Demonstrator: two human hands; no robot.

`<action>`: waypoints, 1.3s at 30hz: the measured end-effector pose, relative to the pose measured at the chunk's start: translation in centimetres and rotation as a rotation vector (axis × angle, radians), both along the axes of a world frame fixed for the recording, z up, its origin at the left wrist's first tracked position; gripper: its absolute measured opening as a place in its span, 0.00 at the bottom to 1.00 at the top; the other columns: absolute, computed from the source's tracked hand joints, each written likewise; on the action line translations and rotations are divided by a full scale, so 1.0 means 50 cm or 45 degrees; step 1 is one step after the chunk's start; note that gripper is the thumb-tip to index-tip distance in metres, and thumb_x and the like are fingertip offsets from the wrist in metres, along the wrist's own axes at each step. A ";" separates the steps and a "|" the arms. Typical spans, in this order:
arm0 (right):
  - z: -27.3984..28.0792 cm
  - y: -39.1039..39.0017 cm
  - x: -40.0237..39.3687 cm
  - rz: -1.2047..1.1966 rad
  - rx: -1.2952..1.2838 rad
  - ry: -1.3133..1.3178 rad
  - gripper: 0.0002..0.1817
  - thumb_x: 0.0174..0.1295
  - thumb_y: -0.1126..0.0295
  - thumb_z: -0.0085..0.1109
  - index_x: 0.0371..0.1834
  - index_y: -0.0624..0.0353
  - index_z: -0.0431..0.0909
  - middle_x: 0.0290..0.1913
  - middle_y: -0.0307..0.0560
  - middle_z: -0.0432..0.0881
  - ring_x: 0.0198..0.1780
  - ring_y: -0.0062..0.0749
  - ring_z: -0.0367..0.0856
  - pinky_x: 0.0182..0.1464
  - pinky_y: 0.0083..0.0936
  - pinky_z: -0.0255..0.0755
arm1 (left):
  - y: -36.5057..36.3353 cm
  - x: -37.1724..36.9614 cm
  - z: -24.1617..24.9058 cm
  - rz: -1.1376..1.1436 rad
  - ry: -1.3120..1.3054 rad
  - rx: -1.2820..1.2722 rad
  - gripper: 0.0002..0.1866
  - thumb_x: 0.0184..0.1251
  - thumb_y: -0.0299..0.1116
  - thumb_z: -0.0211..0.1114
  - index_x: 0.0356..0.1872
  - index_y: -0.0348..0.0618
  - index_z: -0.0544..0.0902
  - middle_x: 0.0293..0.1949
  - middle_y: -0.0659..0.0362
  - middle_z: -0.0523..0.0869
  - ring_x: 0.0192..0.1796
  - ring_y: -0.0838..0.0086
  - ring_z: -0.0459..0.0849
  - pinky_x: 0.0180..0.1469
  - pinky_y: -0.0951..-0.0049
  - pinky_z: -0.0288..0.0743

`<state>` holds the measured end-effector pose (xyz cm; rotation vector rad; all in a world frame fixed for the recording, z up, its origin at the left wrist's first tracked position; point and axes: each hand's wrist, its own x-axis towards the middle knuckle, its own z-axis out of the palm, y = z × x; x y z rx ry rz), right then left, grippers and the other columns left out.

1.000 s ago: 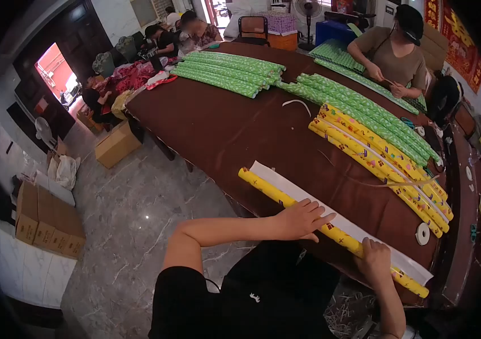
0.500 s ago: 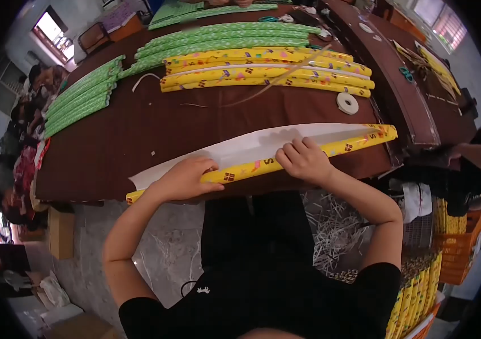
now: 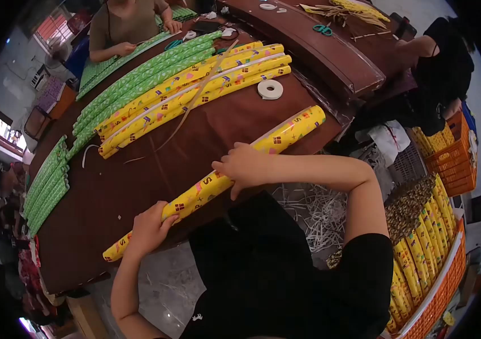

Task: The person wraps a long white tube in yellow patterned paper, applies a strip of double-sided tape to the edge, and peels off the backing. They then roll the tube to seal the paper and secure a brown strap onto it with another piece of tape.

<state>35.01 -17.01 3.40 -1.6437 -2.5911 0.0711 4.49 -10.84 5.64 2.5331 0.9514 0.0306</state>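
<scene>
A yellow patterned paper roll (image 3: 209,189) lies slantwise along the near edge of the brown-covered table (image 3: 155,186). Its white inner side hardly shows. My left hand (image 3: 149,229) is wrapped round the roll's lower left part. Around the middle of the roll, my right hand (image 3: 244,168) holds it from above, thumb on the near side. Beyond it lie several yellow rolls (image 3: 195,93) with a thin tan strip across them, and a white tape roll (image 3: 270,89) sits to their right.
Green rolls (image 3: 138,85) lie at the back and left. A person (image 3: 130,28) works across the table, another (image 3: 444,68) stands at right. An orange basket (image 3: 430,302) of yellow rolls stands at lower right. Teal scissors (image 3: 323,30) rest on the far table.
The yellow sheet's open white part has been rolled up into a closed tube. My right hand has slid over the roll, and the whole view has turned to the right.
</scene>
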 end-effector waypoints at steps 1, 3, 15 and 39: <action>0.025 0.008 0.009 0.011 -0.265 0.009 0.37 0.39 0.40 0.75 0.42 0.59 0.76 0.34 0.47 0.84 0.39 0.41 0.84 0.44 0.36 0.71 | 0.001 0.000 -0.001 -0.034 -0.025 0.033 0.15 0.67 0.42 0.65 0.44 0.42 0.76 0.37 0.49 0.85 0.39 0.51 0.84 0.39 0.57 0.76; 0.063 0.030 0.024 0.044 -0.628 0.062 0.35 0.44 0.42 0.75 0.43 0.62 0.79 0.38 0.52 0.85 0.46 0.48 0.84 0.46 0.38 0.74 | 0.001 -0.006 0.001 -0.100 -0.067 0.137 0.15 0.66 0.40 0.66 0.44 0.41 0.76 0.38 0.50 0.84 0.40 0.52 0.84 0.39 0.59 0.76; 0.013 -0.035 0.019 0.147 0.326 0.015 0.22 0.45 0.62 0.71 0.40 0.59 0.74 0.27 0.44 0.76 0.30 0.40 0.79 0.34 0.37 0.72 | -0.007 -0.045 -0.037 -0.177 -0.161 0.758 0.19 0.56 0.36 0.68 0.47 0.39 0.79 0.34 0.55 0.81 0.37 0.61 0.83 0.40 0.63 0.74; -0.086 -0.001 0.041 0.224 0.043 0.087 0.22 0.40 0.67 0.70 0.39 0.58 0.72 0.27 0.52 0.78 0.32 0.52 0.79 0.34 0.45 0.73 | 0.003 -0.028 -0.173 -0.217 -0.287 1.286 0.12 0.59 0.36 0.61 0.38 0.39 0.79 0.27 0.62 0.78 0.33 0.73 0.80 0.32 0.76 0.72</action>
